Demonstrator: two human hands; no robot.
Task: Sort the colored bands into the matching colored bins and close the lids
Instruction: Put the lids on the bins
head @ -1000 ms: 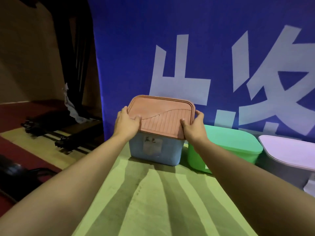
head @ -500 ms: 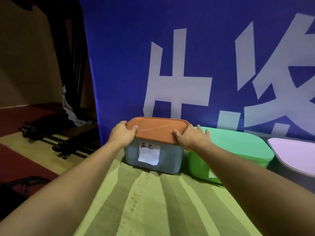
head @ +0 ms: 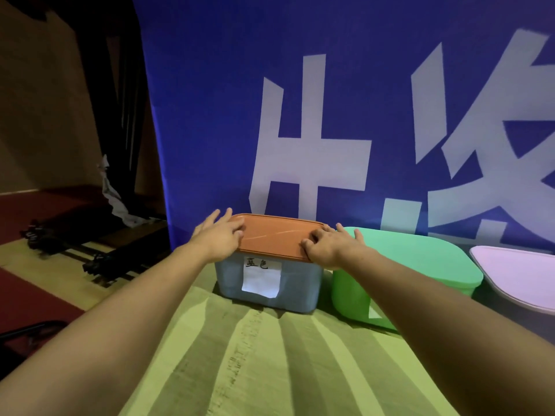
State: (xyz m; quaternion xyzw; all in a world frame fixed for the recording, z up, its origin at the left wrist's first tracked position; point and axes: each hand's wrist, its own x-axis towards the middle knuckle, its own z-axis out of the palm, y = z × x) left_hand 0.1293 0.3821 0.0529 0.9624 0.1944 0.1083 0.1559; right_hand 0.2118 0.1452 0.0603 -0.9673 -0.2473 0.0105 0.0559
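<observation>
A white paper label (head: 260, 277) on the blue bin (head: 270, 282) reads "蓝色"; the banner's (head: 300, 100) big white characters are cut off.

Three lidded bins line the cloth: one blue bin (head: 270, 283) at centre, one green bin (head: 405, 274), one purple bin (head: 519, 277) at right; two hands.

A large blue banner (head: 210, 100) with big white characters fills the wall behind. Below it, a yellow-green cloth (head: 270, 364) with paler stripes covers the worktop. To the left, a tan wall (head: 39, 115) stands above a dark red floor (head: 24, 298), with black metal stands (head: 99, 256) lying on it (details lost in shadow). The room is dimly lit.
</observation>
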